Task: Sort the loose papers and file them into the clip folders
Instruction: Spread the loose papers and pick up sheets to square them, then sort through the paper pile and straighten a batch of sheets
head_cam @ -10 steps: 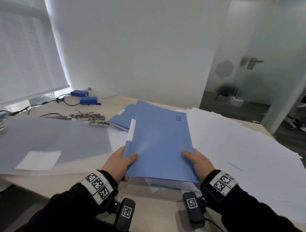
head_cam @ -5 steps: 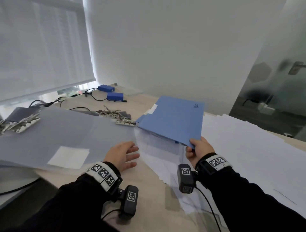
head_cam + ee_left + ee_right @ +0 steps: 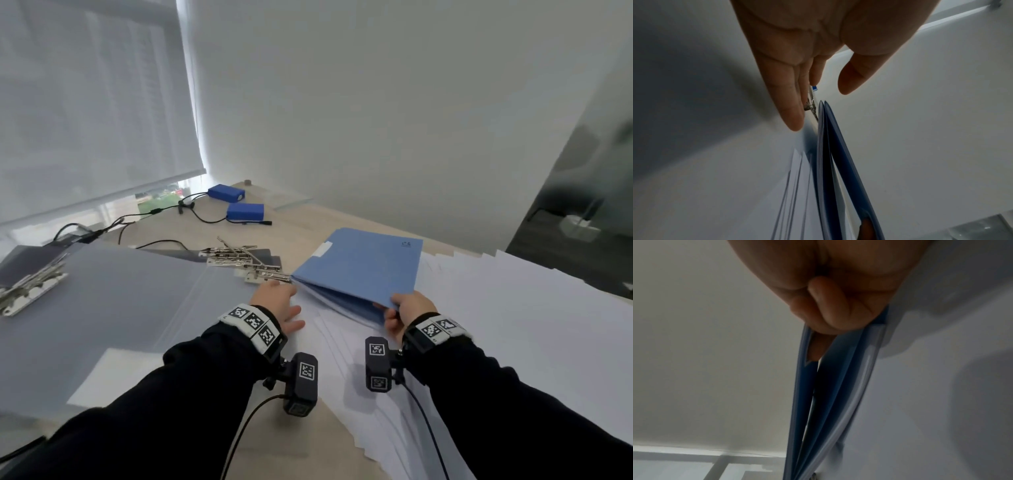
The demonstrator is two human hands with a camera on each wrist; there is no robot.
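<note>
Right fingers (image 3: 830, 318) pinch the blue folder (image 3: 359, 270) mid-frame; left hand (image 3: 277, 301) lies flat, empty. Next I'd open the folder.

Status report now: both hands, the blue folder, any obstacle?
Left hand open, flat on papers. Right hand pinches blue folder corner. Metal clips beside folder.

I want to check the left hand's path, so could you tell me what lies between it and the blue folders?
In the head view, only white paper lies between the left hand and the blue folders; metal clips sit just beyond its fingertips.
</note>
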